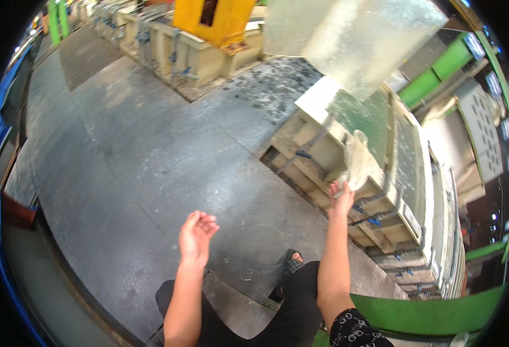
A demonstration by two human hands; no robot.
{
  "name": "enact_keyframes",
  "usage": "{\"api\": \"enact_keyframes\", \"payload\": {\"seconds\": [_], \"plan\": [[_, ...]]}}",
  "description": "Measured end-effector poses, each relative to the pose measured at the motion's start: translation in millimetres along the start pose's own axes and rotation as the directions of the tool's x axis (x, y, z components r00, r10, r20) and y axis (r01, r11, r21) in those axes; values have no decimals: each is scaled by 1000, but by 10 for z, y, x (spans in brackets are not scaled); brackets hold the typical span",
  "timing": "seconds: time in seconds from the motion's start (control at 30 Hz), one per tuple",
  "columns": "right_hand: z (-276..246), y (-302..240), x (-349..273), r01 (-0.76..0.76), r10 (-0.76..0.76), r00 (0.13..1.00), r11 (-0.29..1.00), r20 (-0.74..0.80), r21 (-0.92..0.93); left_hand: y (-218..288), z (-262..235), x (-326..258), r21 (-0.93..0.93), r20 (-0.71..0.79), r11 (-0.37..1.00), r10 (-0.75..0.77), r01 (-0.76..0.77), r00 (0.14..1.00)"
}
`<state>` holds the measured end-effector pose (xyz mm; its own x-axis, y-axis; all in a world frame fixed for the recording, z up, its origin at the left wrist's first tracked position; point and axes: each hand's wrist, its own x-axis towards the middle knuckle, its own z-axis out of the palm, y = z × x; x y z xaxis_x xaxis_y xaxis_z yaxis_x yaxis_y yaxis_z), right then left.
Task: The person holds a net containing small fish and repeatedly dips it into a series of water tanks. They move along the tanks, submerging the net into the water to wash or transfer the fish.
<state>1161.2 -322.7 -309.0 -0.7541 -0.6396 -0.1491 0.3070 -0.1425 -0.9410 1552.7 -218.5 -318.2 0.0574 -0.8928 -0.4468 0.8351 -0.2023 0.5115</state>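
My right hand (pixel 341 199) reaches out in front of the tank's near side, its fingers closed on a crumpled, translucent whitish piece of plastic (pixel 358 159). Whether this is a bag or a pair of gloves I cannot make out. The plastic rises from my fingers and overlaps the pale tank wall behind it. My left hand (pixel 195 237) hangs over the grey floor with its fingers loosely bent and nothing in it. Beyond the plastic stands a long cream-coloured tank (pixel 306 136) with greenish liquid (pixel 358 115) in it.
Pipes with blue valve handles (pixel 376 221) run along the tank's side. A large translucent sheet (pixel 358 40) hangs above its far end. A yellow frame (pixel 211 23) stands on further tanks at the back. A green rail (pixel 428 312) curves at lower right; dark wet patches (pixel 274 87) mark the floor.
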Motion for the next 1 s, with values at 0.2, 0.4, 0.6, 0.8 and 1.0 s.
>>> {"api": "enact_keyframes", "payload": {"seconds": [0.2, 0.4, 0.6, 0.8, 1.0], "plan": [[7, 43, 18, -10, 10, 998, 1000, 68, 4, 27, -107, 52, -42, 8, 999, -11, 11, 1000], [38, 33, -93, -30, 35, 998, 996, 52, -86, 68, -117, 63, -1, -47, 1000, -7, 7, 999], [28, 153, -42, -17, 20, 1000, 993, 17, -117, 83, -118, -3, -4, -43, 1000, -8, 8, 999], [57, 183, 0, -3, 8, 999, 994, 48, -112, 78, -183, 125, -27, -21, 1000, -7, 6, 1000], [-6, 204, 32, -1, 4, 1000, 988, 22, -153, 59, -200, 179, 38, -27, 999, -30, 31, 999]]}}
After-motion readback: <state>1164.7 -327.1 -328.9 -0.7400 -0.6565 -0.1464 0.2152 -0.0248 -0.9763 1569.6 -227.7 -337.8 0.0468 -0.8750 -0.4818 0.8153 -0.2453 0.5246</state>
